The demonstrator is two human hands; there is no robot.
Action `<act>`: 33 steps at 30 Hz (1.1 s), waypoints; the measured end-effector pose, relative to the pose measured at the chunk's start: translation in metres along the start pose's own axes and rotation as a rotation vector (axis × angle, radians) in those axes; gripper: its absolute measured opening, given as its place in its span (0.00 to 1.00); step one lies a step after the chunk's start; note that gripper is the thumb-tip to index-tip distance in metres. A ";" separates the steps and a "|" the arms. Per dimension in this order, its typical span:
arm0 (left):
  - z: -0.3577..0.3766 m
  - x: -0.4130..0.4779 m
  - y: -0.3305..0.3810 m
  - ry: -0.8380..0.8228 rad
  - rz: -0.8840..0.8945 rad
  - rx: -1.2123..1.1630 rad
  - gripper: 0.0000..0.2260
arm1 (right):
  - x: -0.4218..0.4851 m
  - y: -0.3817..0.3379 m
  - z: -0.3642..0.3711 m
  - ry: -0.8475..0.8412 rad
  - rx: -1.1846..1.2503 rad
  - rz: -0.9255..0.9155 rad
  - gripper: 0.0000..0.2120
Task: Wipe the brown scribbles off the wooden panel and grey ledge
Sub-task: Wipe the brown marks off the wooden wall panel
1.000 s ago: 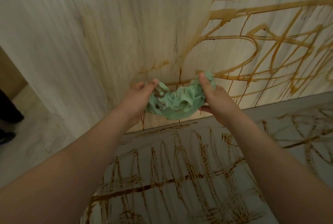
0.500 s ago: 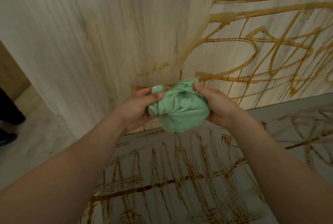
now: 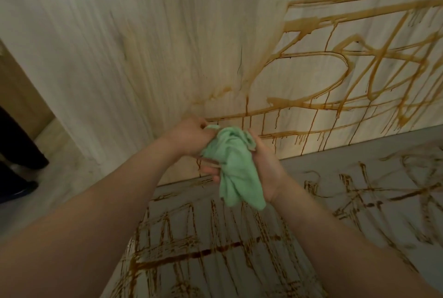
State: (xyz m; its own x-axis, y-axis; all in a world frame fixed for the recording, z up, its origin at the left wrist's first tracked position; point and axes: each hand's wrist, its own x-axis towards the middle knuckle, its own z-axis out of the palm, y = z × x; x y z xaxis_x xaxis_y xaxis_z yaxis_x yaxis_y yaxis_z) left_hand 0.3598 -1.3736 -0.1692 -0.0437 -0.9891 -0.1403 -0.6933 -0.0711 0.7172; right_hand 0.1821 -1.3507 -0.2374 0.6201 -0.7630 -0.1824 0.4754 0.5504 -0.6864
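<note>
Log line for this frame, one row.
left hand grips green cloth | right hand holds it too | cloth bunched between hands | wooden panel, grey ledge: brown scribbles remain

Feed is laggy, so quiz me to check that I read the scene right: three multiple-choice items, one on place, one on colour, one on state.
1. Where is the cloth? A in a bucket; B gripped by the left hand and right hand; C on a hook.
2. What colour is the cloth? A green; B white; C red.
3. The grey ledge is: A wiped clean; B under a tarp; C covered in brown scribbles.
Key: B, fingers of both hands curl round it; A, it is pale green; C, dark strokes cross the ledge.
</note>
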 end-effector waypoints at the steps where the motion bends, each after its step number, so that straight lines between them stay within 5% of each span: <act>1: -0.003 0.002 -0.008 0.119 0.009 0.224 0.10 | 0.002 0.001 0.003 0.043 -0.006 0.010 0.33; 6: -0.028 -0.003 -0.047 0.405 0.048 0.287 0.10 | 0.019 0.001 0.015 0.300 0.076 0.024 0.29; 10: -0.050 -0.012 -0.063 0.734 0.302 0.541 0.12 | 0.032 -0.026 0.037 0.347 -0.084 -0.290 0.18; 14: -0.058 -0.015 -0.072 0.816 0.359 0.687 0.27 | 0.051 -0.061 0.057 0.564 -0.821 -0.849 0.11; 18: -0.047 -0.009 -0.088 0.744 0.369 0.799 0.38 | 0.094 -0.058 0.051 0.737 -1.519 -1.106 0.14; 23: -0.039 0.002 -0.102 0.741 0.356 0.860 0.42 | 0.132 0.005 0.034 0.546 -1.796 -1.016 0.19; 28: -0.036 0.006 -0.108 0.740 0.336 0.901 0.42 | 0.129 0.059 -0.013 0.412 -2.089 -0.579 0.22; 33: -0.032 0.009 -0.113 0.830 0.360 0.899 0.41 | 0.115 -0.009 -0.002 0.740 -1.793 -0.982 0.17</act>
State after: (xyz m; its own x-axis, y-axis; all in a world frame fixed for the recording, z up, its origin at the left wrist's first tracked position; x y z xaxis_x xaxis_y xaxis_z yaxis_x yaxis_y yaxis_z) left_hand 0.4605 -1.3786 -0.2297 -0.0944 -0.7409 0.6650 -0.9911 0.0069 -0.1330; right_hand 0.2482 -1.4437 -0.2534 0.1126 -0.7246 0.6799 -0.8001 -0.4719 -0.3704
